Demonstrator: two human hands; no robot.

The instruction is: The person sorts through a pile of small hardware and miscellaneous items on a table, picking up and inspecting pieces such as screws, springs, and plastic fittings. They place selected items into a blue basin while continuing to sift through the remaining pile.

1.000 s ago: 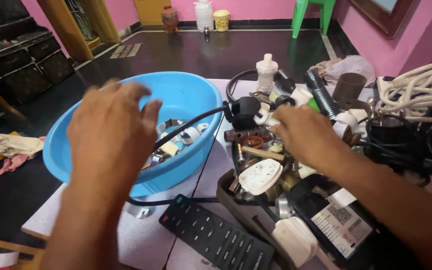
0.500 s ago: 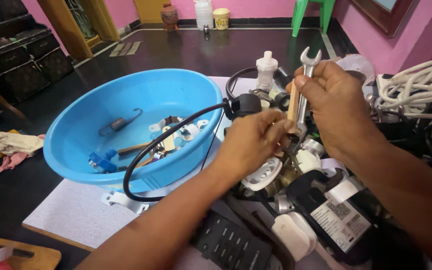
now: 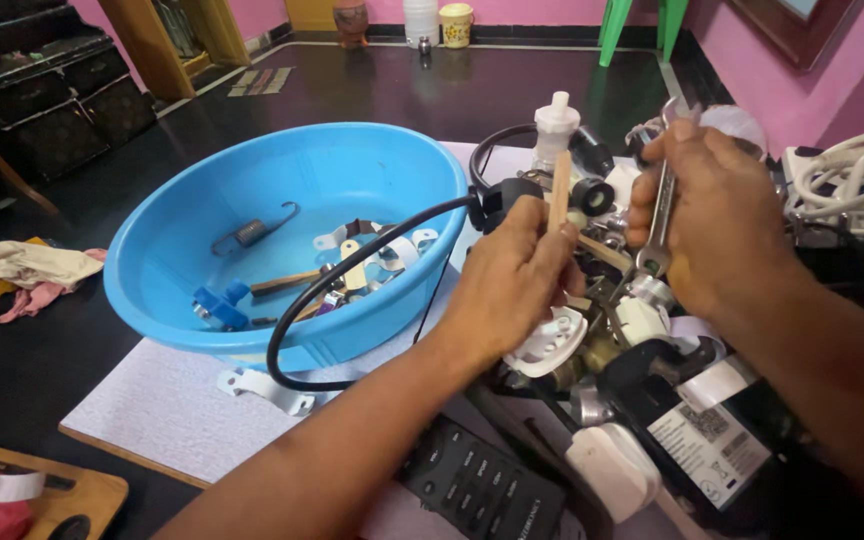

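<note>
My left hand (image 3: pixel 512 275) holds a thin wooden stick (image 3: pixel 559 190) upright over a heap of hardware. My right hand (image 3: pixel 717 215) grips a steel open-ended wrench (image 3: pixel 661 215), its jaw partly hidden behind my fingers. The two hands are close together, just right of a blue plastic basin (image 3: pixel 202 220). Inside the basin lie a metal spring (image 3: pixel 252 232), a blue plastic part (image 3: pixel 217 305), white pipe clamps (image 3: pixel 392 250) and a few sticks. A black cable (image 3: pixel 352 265) loops over the basin's rim toward a black plug (image 3: pixel 512 195).
The heap holds a white socket plate (image 3: pixel 549 343), white plugs (image 3: pixel 614 468), a black adapter with a label (image 3: pixel 712 430), a white bottle (image 3: pixel 557 125) and coiled white cord (image 3: pixel 852 175). A black remote (image 3: pixel 477 480) lies at the near edge. A white clamp (image 3: pixel 262 388) sits on the grey mat.
A second ago both hands were empty over the basin and heap. They then lifted the wrench and stick together; now the left hand has the stick and the right keeps the wrench.
</note>
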